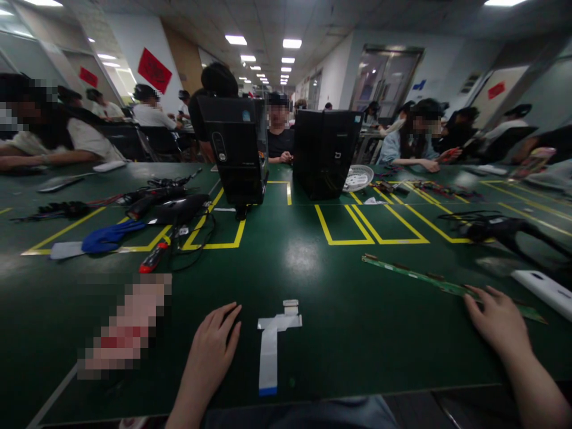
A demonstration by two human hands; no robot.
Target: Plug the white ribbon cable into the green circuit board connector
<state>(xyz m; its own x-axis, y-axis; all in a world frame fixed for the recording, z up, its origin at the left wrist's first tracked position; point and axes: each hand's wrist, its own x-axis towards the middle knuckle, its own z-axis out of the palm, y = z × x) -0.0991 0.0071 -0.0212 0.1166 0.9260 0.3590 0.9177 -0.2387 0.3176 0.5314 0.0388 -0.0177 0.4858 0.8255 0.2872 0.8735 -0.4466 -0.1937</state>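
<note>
My left hand (213, 347) lies flat on the green table (313, 268), fingers together and stretched out, holding nothing. Just to its right lies a white flat ribbon cable (270, 345) with a blue end. My right hand (496, 319) rests at the right, fingers spread over the near end of a long narrow green circuit strip (424, 279). Whether it grips the strip I cannot tell; the fingers look extended on top of it.
Two black computer towers (239, 149) (326, 152) stand at mid-table. Screwdrivers, cables and a blue glove (109, 236) lie at left. A white basket (358, 177), a black tool (496, 228) and a white device (543, 290) are at right. Other people sit around.
</note>
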